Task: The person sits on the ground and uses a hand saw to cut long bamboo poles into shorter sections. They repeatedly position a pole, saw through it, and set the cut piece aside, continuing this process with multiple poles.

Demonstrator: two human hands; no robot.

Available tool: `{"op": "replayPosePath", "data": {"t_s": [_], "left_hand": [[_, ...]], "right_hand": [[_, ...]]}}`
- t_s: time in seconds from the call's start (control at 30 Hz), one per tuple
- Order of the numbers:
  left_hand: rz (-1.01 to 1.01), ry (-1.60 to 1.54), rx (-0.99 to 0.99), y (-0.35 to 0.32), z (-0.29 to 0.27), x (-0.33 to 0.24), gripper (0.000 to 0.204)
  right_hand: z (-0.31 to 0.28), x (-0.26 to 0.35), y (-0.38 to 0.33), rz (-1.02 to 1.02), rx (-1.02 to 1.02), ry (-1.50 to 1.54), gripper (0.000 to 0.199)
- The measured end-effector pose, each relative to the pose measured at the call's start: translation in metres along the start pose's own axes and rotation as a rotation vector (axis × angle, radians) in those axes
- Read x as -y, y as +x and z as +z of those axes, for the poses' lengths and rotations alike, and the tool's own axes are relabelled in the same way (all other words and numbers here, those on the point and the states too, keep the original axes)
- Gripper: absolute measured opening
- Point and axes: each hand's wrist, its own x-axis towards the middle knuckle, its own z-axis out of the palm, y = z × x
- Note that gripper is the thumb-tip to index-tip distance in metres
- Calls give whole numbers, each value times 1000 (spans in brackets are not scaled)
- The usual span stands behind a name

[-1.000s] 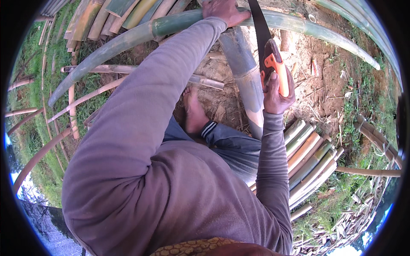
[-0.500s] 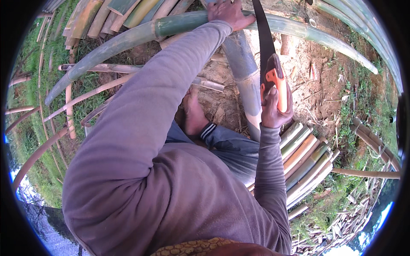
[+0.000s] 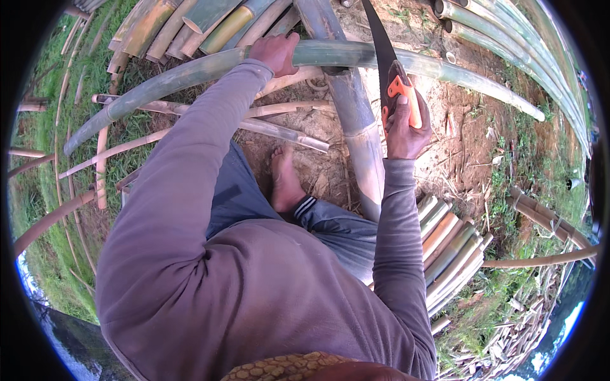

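A long green bamboo pole (image 3: 184, 74) lies crosswise in front of me, over a thicker bamboo pole (image 3: 357, 114) that slants toward my knee. My left hand (image 3: 277, 53) is wrapped over the crosswise pole, left of where the two cross. In my right hand (image 3: 408, 129) is a hand saw (image 3: 383, 47) with an orange and black handle, my thumb lying along the grip. Its dark blade points away from me and passes across the green pole, right of the crossing. Whether the teeth touch the pole I cannot tell.
Cut bamboo lengths (image 3: 152, 32) are stacked at the far left, and long green poles (image 3: 515, 41) at the far right. A smaller pile of pieces (image 3: 448, 244) sits beside my right forearm. My bare foot (image 3: 286, 181) rests on the soil. Thin poles (image 3: 279, 132) lie left of the crossing.
My left hand has moved left along the green pole, away from the crossing. The saw stays in my right hand, its blade now leaning a little more to the left. The view has shifted slightly.
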Motion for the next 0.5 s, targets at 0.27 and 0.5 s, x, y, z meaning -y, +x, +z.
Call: {"op": "replayPosePath", "data": {"t_s": [0.27, 0.5], "left_hand": [[2, -20, -19, -9, 0, 1, 59], [25, -31, -29, -3, 2, -4, 59]], "right_hand": [[-78, 0, -173, 28, -89, 36, 55], [-17, -29, -46, -95, -60, -55, 41]]}}
